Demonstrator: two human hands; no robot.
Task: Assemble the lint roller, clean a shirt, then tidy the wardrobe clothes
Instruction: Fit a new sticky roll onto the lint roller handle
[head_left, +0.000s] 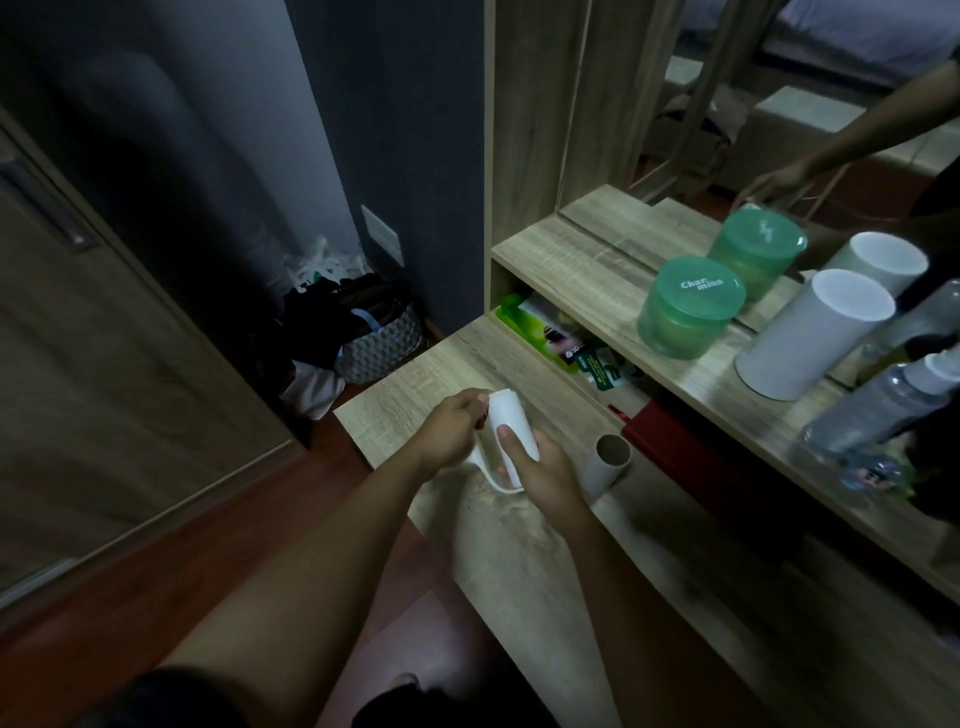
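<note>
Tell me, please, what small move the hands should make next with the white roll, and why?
Probably push the white roll further onto the white handle. The right hand wraps the roll, the left hand pinches at its upper end, and the handle loop hangs below, so the roller looks not fully assembled. An empty cardboard tube lies beside on the wooden surface.

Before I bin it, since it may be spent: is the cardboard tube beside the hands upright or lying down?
Lying down. The cardboard tube rests on its side on the wooden desk, its open end facing the camera.
</note>
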